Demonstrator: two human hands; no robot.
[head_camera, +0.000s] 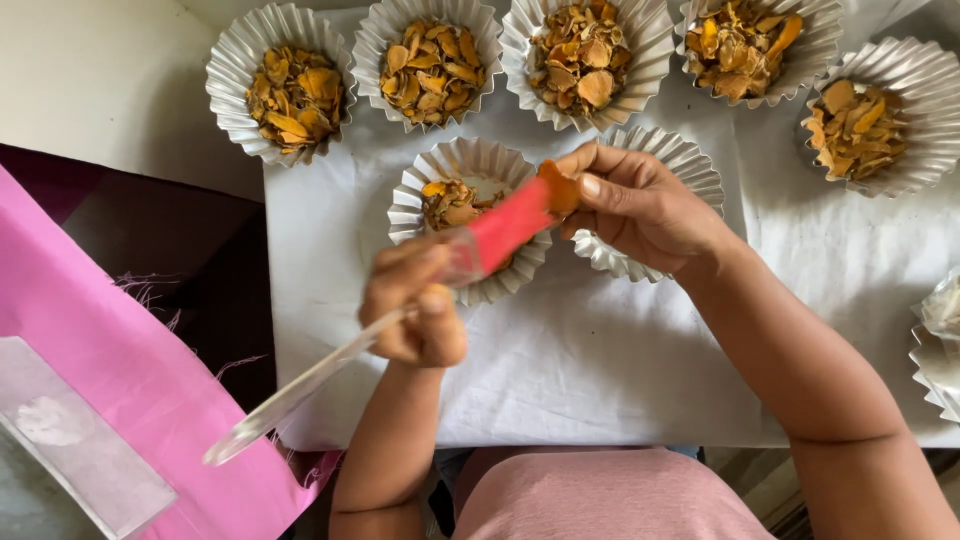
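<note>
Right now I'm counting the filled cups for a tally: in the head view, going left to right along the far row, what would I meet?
First filled foil cup → second filled foil cup → third filled foil cup → fourth filled foil cup → fifth filled foil cup, set slightly nearer.

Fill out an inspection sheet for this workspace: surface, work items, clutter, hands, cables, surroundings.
Surface: white cloth spread over the table, wrinkled.
Work items: pleated foil cups with dried orange slices; five full cups along the far edge, such as the far-left cup. The centre cup is partly filled; another cup lies mostly hidden under the right hand.
Tool: brush with clear handle and red head, blurred, over the centre cup.
Clutter: pink fabric with frayed threads at left; clear plastic strip on it.
Hands: left hand grips the brush handle; right hand pinches an orange slice at the brush head.
Cables: nothing seen.
Surroundings: more foil cups at right edge.
</note>
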